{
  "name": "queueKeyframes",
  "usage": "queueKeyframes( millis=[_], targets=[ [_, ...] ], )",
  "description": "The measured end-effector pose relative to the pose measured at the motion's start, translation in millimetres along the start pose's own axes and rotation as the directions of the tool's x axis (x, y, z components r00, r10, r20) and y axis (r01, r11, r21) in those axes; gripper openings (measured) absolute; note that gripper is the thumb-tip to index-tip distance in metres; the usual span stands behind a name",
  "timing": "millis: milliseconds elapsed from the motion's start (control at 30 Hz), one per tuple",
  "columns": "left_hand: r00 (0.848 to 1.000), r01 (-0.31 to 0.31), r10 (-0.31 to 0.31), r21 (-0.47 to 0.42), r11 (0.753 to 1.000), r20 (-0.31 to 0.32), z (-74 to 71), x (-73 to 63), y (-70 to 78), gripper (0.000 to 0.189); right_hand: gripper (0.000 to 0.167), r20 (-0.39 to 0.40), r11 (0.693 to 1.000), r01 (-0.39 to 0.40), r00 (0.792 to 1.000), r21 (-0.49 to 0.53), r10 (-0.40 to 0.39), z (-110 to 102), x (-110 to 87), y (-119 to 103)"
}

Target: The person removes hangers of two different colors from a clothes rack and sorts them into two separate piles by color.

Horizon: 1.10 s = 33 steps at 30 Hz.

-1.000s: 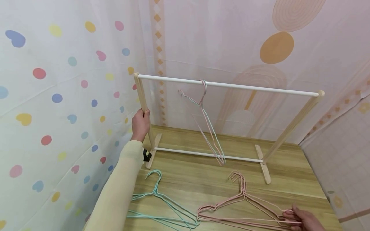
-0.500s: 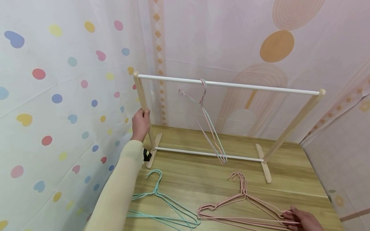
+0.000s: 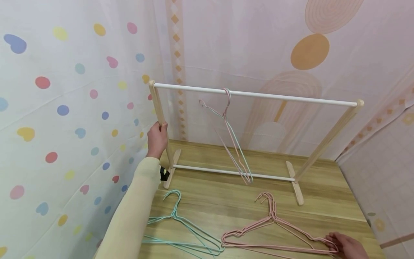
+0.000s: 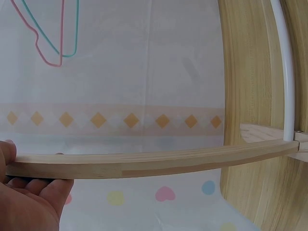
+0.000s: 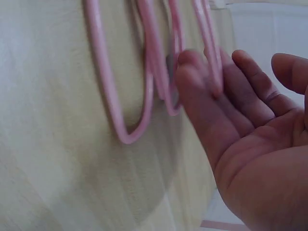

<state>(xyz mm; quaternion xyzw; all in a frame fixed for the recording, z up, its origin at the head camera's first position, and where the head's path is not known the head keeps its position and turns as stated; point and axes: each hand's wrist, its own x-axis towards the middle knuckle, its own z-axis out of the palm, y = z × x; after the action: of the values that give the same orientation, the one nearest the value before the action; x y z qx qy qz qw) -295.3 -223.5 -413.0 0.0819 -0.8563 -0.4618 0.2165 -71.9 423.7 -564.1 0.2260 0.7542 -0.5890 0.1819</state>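
My left hand (image 3: 157, 140) grips the left wooden post (image 3: 157, 104) of a clothes rack, thumb and fingers on either side of it in the left wrist view. A pink and a mint-green clothes hanger (image 3: 225, 117) hang together from the rack's white top rail (image 3: 275, 96). At the lower right, my right hand (image 3: 347, 246) is at the right end of several pink hangers (image 3: 272, 212) lying on the table. In the right wrist view its fingers (image 5: 207, 108) are extended behind one hanger's looped end, the thumb standing apart.
Several mint-green hangers (image 3: 175, 214) lie on the wooden table (image 3: 207, 201) left of the pink ones, their ends meeting. The rack's white lower bar (image 3: 207, 169) and wooden feet (image 3: 295, 183) stand behind. Patterned curtains (image 3: 74, 126) enclose the left and back.
My right hand has shifted slightly right, and the upper pink hangers' ends have come closer together with it. The hanging hangers sway a little. The left hand stays on the post.
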Motion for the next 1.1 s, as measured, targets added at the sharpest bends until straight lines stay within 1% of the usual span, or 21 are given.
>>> queueKeyframes(
  millis=[100,200,300,533,667,800,933,1000,1033,1067,1100],
  targets=[
    [1.000,-0.007,0.007,-0.008,1.000,0.001,-0.3,-0.7,1.1,0.035,0.046,-0.010,1.000,0.014,1.000,0.019,-0.014,-2,-2.0,-2],
    [1.000,-0.010,0.010,-0.006,1.000,0.005,-0.5,-0.8,1.4,0.035,0.043,-0.002,0.995,0.025,1.000,0.091,-0.025,-4,-3.4,-3],
    [1.000,-0.007,0.007,-0.010,1.000,0.008,-0.7,-0.8,1.7,0.035,0.044,0.008,0.991,0.023,1.000,0.135,-0.024,-4,-4.5,-5],
    [1.000,0.002,-0.002,-0.023,1.000,0.013,-2.0,-1.4,3.4,0.034,0.042,0.008,0.980,0.031,0.999,0.198,-0.033,5,-8.2,-11],
    [1.000,-0.003,0.003,-0.023,1.000,0.009,-1.7,-0.9,2.7,0.035,0.039,0.015,0.966,0.045,0.999,0.254,-0.051,11,-11.9,-13],
    [1.000,-0.012,0.012,-0.018,1.000,0.001,-1.2,-0.4,1.7,0.036,0.037,0.072,0.942,0.044,0.995,0.334,-0.072,14,-14.5,-15],
    [1.000,-0.013,0.013,-0.018,1.000,0.006,-1.0,-0.6,1.6,0.036,0.037,0.130,0.927,0.035,0.987,0.373,-0.090,17,-16.0,-17],
    [1.000,-0.012,0.012,-0.019,1.000,0.010,-0.9,-0.7,1.8,0.036,0.034,0.135,0.919,0.045,0.985,0.391,-0.106,20,-17.0,-18],
    [1.000,-0.010,0.011,-0.019,1.000,0.012,-0.9,-0.8,2.0,0.036,0.032,0.149,0.912,0.052,0.981,0.407,-0.123,21,-17.4,-19],
    [1.000,-0.009,0.010,-0.020,1.000,0.012,-0.8,-0.8,2.1,0.036,0.031,0.175,0.901,0.065,0.972,0.428,-0.153,21,-17.9,-20],
    [1.000,-0.008,0.009,-0.020,1.000,0.013,-0.8,-1.0,2.3,0.036,0.031,0.209,0.887,0.083,0.958,0.455,-0.197,21,-18.3,-21]
  ],
)
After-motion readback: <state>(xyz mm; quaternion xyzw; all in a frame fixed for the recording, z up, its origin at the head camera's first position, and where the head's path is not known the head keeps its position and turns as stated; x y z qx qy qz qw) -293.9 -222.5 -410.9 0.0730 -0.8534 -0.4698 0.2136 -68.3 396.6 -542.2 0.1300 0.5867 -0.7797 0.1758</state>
